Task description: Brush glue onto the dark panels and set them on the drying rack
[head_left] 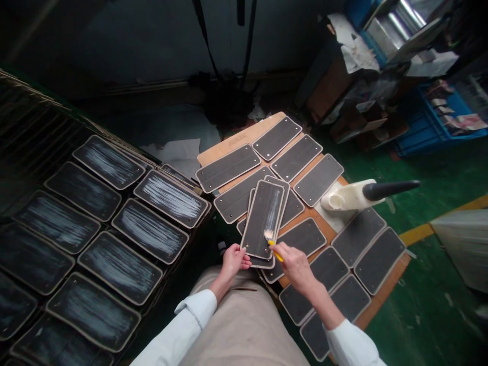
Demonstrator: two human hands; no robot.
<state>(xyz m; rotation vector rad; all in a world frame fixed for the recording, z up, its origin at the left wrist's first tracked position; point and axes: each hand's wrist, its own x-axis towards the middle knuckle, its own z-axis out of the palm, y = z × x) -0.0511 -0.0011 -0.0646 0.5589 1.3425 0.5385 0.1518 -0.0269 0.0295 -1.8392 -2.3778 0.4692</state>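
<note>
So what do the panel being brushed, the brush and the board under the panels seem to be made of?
The panel looks like matte rubber or foam, judging by its dull dark face and pale rim. The brush has pale, fibrous bristles and a yellow handle, perhaps plastic or painted wood. The board is probably wood, given its flat brown surface.

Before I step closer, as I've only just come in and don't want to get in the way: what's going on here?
A person is brushing white streaks onto a dark panel. The right hand holds the brush to its face, while the left hand grips its lower left corner. Plain panels lie around it on the board, beside a white container. Streaked panels lie in rows to the left.
</note>
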